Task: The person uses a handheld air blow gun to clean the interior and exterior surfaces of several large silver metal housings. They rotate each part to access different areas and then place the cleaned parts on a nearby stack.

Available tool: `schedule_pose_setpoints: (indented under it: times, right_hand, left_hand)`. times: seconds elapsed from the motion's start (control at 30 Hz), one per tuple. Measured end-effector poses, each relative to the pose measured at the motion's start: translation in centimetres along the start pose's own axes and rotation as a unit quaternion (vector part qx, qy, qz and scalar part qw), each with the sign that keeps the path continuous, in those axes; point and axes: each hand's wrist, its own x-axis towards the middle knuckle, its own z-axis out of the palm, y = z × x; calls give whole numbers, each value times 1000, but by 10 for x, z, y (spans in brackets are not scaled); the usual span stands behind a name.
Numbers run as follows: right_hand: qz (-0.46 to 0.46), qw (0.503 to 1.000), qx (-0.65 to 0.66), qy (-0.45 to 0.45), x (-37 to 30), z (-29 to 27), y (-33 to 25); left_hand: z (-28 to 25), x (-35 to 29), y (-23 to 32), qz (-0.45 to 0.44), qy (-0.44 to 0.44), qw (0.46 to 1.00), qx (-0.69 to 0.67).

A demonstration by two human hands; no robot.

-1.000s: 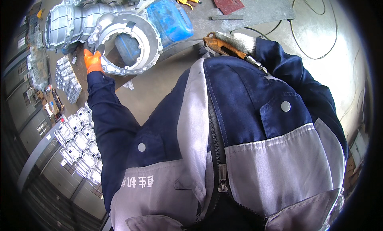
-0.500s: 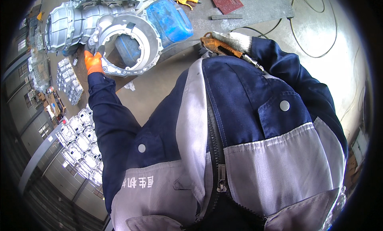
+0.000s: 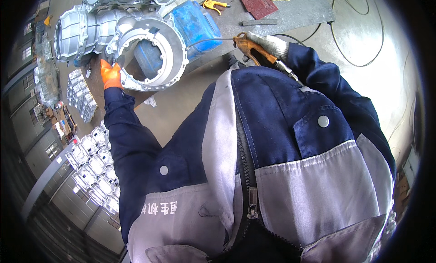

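A silvery cast-metal housing [image 3: 177, 54] with a large round opening stands on the bench at upper left. My left hand [image 3: 111, 75], in an orange glove with dark fingertips, grips its left rim between thumb and fingers. My right hand [image 3: 271, 45], in a whitish glove, is closed around an orange air blow gun [image 3: 251, 48]. The gun's thin metal nozzle reaches left to the housing's right edge; whether it touches cannot be told. A hose fitting [image 3: 286, 70] joins the gun's handle end, close against my jacket.
Behind the housing lies a blue plastic jerrycan [image 3: 195, 24]. Further ribbed metal housings [image 3: 75, 31] stand at far left. On the grey bench top [image 3: 299, 13] are a yellow blow gun [image 3: 215, 5], dark red sheets [image 3: 256, 4] and a flat bar [image 3: 259, 22]. Stacked castings [image 3: 95, 167] stand lower left; a black hose [image 3: 380, 40] curls across the floor.
The orange blow gun has moved slightly away from my body, and its nozzle shows more plainly beside the housing. My left hand keeps its grip; the view has shifted a little.
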Motion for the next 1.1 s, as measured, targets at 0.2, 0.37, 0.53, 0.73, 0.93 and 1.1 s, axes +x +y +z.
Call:
schedule_pose_setpoints:
  times: [0.2, 0.37, 0.53, 0.73, 0.93, 1.1]
  right_hand:
    - [-19, 1000, 6, 7, 18, -5, 13]
    - [-44, 998, 9, 50, 31, -9, 15]
    - [-50, 997, 7, 63, 34, -7, 11]
    - [-38, 997, 6, 63, 34, -4, 5]
    - [-51, 995, 11, 87, 35, -1, 5]
    - [-50, 996, 6, 71, 36, -1, 2]
  left_hand:
    - [1, 4, 8, 20, -64, 998, -20]
    - [-4, 8, 5, -23, -33, 996, 78]
    - [-6, 7, 7, -46, -45, 996, 66]
    - [-5, 6, 9, 7, -54, 998, 41]
    - [-6, 7, 7, -16, -49, 997, 62]
    - [-7, 8, 5, -27, -35, 997, 70]
